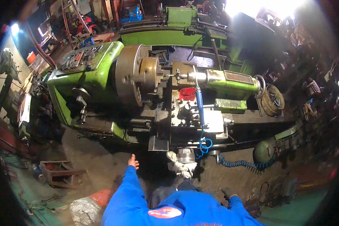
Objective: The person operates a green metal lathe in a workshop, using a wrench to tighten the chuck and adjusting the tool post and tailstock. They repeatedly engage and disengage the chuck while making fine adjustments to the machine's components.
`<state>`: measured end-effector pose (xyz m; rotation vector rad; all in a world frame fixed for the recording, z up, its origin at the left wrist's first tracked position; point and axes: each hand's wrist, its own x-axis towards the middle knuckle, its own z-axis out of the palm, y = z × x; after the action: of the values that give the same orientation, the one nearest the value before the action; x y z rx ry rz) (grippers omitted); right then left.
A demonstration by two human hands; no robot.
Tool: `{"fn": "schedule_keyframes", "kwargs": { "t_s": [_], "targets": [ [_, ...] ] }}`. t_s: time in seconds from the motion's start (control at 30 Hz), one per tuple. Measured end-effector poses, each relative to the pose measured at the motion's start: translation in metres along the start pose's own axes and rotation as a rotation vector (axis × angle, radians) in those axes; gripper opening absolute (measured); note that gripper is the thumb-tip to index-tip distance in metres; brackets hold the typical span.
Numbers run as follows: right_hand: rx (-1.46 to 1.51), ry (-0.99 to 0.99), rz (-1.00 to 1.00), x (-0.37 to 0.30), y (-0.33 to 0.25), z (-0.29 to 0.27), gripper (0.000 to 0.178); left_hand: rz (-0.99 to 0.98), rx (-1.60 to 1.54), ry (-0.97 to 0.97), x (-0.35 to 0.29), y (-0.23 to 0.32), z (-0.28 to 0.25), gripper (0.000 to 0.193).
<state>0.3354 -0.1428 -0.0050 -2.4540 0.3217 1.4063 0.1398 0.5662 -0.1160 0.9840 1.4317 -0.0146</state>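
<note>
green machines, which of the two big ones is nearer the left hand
The front lathe, the one with the large round chuck; the other green machine stands behind it, farther from the left hand.

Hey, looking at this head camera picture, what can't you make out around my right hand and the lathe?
Right hand: head view, small and dark against a dark background; I can't tell whether it holds anything.
Tools on the green headstock: head view, too small to identify each.
Metal pieces in the round container: head view, too small and dim.
Upper-right background: head view, partly washed out by glare.
</note>
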Motion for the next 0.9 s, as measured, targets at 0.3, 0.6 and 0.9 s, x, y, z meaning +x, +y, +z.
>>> {"fn": "schedule_keyframes", "kwargs": {
  "t_s": [0.3, 0.6, 0.9],
  "targets": [
    [-0.448, 0.23, -0.364, 0.017, -0.037, -0.078, 0.06, 0.087, -0.669, 0.205, 0.078, 0.076, 0.039, 0.062],
    [-0.251, 0.169, -0.266, -0.046, -0.149, -0.074, 0.062, 0.682, 0.145, 0.491, 0.142, 0.081, 0.033, 0.033],
    [-0.325, 0.129, -0.087, -0.018, -0.073, -0.069, 0.064, 0.32, 1.234, 0.474, 0.057, -0.024, 0.063, 0.087]
  ]
}}
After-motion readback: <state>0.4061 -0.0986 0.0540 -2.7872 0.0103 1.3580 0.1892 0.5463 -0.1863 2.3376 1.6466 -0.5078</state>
